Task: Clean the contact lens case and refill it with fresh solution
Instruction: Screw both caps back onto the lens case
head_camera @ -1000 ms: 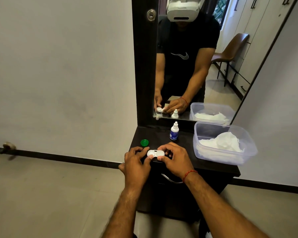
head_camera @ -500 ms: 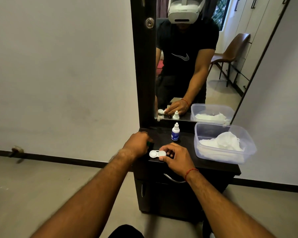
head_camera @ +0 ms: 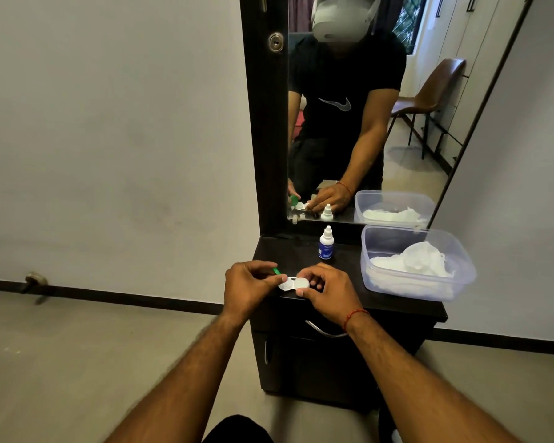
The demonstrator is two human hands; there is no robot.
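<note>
A white two-well contact lens case (head_camera: pixel 293 284) lies near the front edge of the dark cabinet top (head_camera: pixel 349 276). My right hand (head_camera: pixel 325 289) pinches the case's right well, which has a white cap on it. My left hand (head_camera: pixel 248 286) pinches a green cap (head_camera: pixel 276 271) right beside the case's left well; most of the cap is hidden by my fingers. A small white solution bottle (head_camera: pixel 326 243) with a blue label stands upright behind the case, cap on.
A clear plastic tub (head_camera: pixel 416 282) with crumpled white tissue sits at the right of the cabinet top. A tall mirror (head_camera: pixel 365 107) stands at the back and reflects the person and the items. A drawer handle (head_camera: pixel 323 330) sits below the front edge.
My left hand reached left to the green cap on the cabinet top, picked it up and brought it back to the case's left well. My right hand stayed on the case.
</note>
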